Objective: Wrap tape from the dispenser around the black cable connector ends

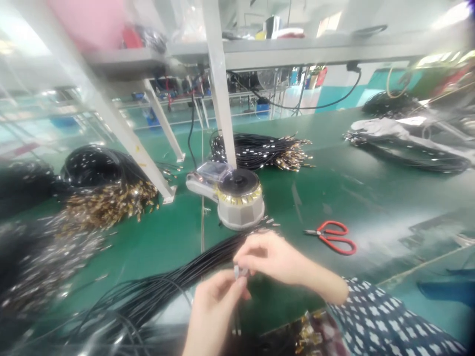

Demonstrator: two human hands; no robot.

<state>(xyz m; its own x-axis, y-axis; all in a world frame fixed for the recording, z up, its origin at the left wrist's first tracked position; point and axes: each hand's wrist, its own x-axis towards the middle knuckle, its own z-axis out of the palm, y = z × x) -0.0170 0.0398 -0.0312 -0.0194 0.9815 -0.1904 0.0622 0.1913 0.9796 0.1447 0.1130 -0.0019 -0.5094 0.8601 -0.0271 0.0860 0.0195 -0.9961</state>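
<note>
Apparently, the work on one small pale piece [236,271] is partway through: it sits between the fingertips of both hands, just above the near bundle of black cables [174,277], and is not yet set down. The left hand [220,301] pinches it between thumb and finger, while the right hand [272,257] closes on it from the other side. On the green desk [285,198], the far bundle [252,151] shows white spots along its strands, perhaps fitted tags, perhaps glints; the near one shows hardly any, so much there may remain undone. How many cables are finished cannot be told. A round device [241,207] with yellow tabs at its rim stands beyond the hands, and red-handled snips [336,237] lie to the right. No brand, label or writing is legible; the device's panel is too blurred.
</note>
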